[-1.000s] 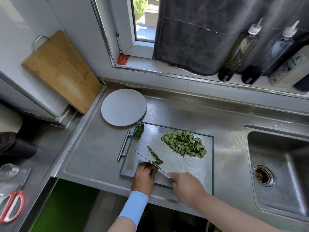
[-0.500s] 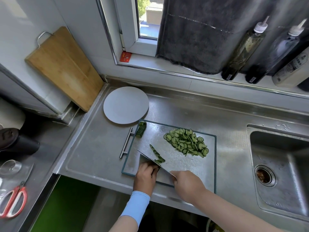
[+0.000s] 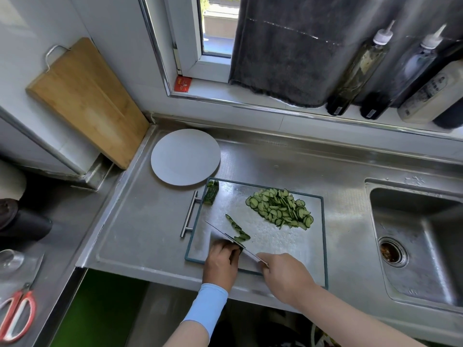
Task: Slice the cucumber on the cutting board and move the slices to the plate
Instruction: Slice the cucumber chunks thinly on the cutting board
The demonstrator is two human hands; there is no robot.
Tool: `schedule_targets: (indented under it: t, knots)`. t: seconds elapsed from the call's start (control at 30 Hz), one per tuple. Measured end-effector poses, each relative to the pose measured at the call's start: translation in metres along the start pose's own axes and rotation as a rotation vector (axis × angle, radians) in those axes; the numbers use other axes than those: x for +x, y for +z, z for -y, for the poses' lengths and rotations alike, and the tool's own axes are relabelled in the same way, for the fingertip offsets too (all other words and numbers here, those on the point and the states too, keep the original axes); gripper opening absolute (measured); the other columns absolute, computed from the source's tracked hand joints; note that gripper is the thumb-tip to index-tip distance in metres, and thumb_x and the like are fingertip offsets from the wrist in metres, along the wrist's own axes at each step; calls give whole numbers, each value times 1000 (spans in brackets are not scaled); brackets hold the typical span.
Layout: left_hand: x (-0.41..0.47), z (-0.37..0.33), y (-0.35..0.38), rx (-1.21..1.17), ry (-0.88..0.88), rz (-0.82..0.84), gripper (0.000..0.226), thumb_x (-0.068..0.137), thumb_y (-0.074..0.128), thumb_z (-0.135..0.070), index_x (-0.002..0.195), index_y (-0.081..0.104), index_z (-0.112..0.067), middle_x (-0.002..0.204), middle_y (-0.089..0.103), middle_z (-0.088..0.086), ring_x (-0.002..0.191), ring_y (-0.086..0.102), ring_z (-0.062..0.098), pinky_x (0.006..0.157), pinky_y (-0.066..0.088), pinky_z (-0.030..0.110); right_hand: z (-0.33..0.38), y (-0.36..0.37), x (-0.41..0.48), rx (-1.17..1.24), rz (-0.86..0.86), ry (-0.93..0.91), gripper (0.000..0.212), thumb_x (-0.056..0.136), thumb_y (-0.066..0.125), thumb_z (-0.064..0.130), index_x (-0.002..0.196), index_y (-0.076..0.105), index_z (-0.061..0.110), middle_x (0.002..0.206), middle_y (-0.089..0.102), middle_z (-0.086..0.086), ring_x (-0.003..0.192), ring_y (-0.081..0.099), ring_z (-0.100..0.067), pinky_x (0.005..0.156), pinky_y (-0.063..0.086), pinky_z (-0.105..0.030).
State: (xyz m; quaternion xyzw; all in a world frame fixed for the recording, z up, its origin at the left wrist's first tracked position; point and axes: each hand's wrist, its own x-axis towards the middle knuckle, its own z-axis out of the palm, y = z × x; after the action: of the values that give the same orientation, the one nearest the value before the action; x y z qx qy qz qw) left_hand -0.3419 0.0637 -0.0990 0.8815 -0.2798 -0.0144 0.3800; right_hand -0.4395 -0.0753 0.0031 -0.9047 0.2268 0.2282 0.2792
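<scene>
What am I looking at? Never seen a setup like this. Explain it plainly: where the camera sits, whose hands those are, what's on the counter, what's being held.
There is no machine here: a person wears one wide-angle camera on the head, looking down at their own two hands. The right hand grips a broad steel knife. The left hand, fingers curled, holds down the dark green cucumber piece being cut, mostly hidden beneath it. Both work over a steel cutting board with a dark green rim on the stainless steel counter. On the board lie a pile of thin cucumber slices, a few more slices beside the blade, and a cut-off cucumber end. The round white plate behind the board holds nothing yet.
</scene>
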Motion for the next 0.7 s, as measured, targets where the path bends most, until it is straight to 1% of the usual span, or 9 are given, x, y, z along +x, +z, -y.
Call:
schedule_targets:
  t: [0.13, 0.23, 0.33, 0.43, 0.5, 0.6, 0.7]
  knots:
    - [0, 3, 0, 6, 25, -6, 22, 71, 80, -1, 89, 73, -12, 90, 66, 7, 90, 54, 16, 90, 36, 13, 1, 4, -4, -12, -35, -24, 19, 99, 38, 26, 94, 56, 24, 76, 62, 0, 70, 55, -24, 68, 49, -38]
    - [-1, 3, -1, -1, 34, -22, 22, 71, 80, 0, 88, 73, -12, 89, 66, 6, 90, 54, 15, 91, 35, 11, 0, 4, -2, -9, -32, -26, 20, 100, 38, 26, 94, 57, 22, 76, 62, 0, 72, 56, -24, 69, 49, -38]
    - [-1, 2, 1, 1, 36, -38, 22, 69, 81, 1, 86, 73, -12, 88, 66, 6, 88, 54, 15, 87, 39, 14, 0, 3, 1, -17, -16, -29, 20, 98, 38, 23, 89, 55, 20, 72, 58, 1, 69, 52, -24, 62, 44, -35]
    - [-3, 3, 3, 7, 15, -45, 22, 67, 83, 0, 82, 73, -12, 83, 64, 4, 83, 55, 15, 80, 43, 17, -2, 3, 5, -13, 32, 0, 22, 94, 38, 16, 75, 47, 22, 66, 49, 3, 66, 45, -22, 56, 34, -30]
    - [-5, 4, 4, -4, -3, -39, 22, 67, 83, 0, 81, 72, -13, 83, 63, 3, 82, 56, 15, 77, 45, 17, -5, 4, 7, 2, 51, 9, 25, 93, 39, 14, 69, 40, 24, 65, 48, 4, 66, 44, -21, 55, 33, -30]
    - [-6, 5, 4, -1, 8, -39, 20, 70, 82, -2, 83, 72, -13, 86, 62, 2, 83, 57, 15, 77, 46, 18, -8, 3, 9, 14, 60, 1, 25, 92, 38, 14, 69, 41, 24, 65, 48, 4, 66, 44, -21, 56, 34, -30]
    - [-6, 5, 5, 12, 12, -64, 19, 70, 81, -1, 82, 72, -12, 84, 61, 3, 82, 57, 17, 76, 46, 20, -9, 2, 10, 25, 66, -17, 26, 91, 38, 13, 68, 40, 24, 66, 48, 3, 66, 44, -21, 56, 32, -30]
